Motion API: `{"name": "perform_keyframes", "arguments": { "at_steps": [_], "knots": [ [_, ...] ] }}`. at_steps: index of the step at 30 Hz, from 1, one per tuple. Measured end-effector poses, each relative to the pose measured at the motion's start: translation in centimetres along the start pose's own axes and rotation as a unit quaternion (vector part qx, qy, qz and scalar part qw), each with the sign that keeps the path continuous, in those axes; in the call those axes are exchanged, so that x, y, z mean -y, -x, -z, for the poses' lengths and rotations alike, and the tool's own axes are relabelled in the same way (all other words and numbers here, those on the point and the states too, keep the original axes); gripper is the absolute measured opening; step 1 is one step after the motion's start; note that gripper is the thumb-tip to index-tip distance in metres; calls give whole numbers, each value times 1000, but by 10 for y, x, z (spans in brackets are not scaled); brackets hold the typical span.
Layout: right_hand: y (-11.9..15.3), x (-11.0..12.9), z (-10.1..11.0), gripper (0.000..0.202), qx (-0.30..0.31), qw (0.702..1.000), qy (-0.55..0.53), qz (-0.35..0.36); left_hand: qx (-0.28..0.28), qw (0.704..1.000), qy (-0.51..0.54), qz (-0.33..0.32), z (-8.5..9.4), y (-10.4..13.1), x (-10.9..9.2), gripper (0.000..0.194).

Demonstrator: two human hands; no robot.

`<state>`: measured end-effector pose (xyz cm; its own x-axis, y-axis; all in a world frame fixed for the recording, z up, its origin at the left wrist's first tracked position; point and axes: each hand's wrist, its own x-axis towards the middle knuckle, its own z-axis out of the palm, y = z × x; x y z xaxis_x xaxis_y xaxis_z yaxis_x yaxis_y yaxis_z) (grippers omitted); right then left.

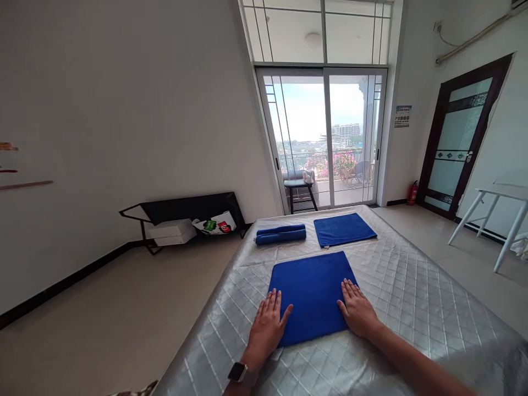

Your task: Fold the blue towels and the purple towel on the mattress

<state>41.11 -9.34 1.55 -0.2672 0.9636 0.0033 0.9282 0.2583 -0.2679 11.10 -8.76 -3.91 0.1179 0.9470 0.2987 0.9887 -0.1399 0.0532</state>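
We note a deep-blue, four-sided flat cloth (pixel 313 297) spread out on a silver-grey, diamond-quilted mattress cover (pixel 429 308), close in front of the wearer. Colour even, surface smooth, corners squared; we see a small pale tab by the near left corner. The left hand (pixel 267 327), a dark-faced square watch (pixel 237 372) on its wrist, lies palm down over the left edge, fingers extended, thumb spread. The right hand (pixel 358 309) lies palm down over the right edge, fingers extended too. We record the two hands well apart, the cloth between them, neither gripping. Beyond the far edge, a narrow band of cover separates it from a rolled deep-blue cloth bundle (pixel 281 234) at left and a second flat deep-blue cloth (pixel 344 229) at right. We find the widest open stretch to the right; leftward, the margin to the mattress side is narrower.
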Motion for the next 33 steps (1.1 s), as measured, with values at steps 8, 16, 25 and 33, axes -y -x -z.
{"name": "perform_keyframes", "arguments": {
  "at_steps": [8,16,25,33],
  "knots": [
    [-1,-3,-7,67,-25,1000,-4,15,23,982,91,-167,24,-22,-116,57],
    [-1,-3,-7,65,-24,1000,-1,14,42,978,80,-186,1,-30,-126,59],
    [1,1,-2,68,-2,1000,-22,-1,60,997,10,-48,-10,22,21,61],
    [-1,-5,-7,70,-13,1000,-26,2,121,992,24,-34,5,39,32,73]
  ]
}}
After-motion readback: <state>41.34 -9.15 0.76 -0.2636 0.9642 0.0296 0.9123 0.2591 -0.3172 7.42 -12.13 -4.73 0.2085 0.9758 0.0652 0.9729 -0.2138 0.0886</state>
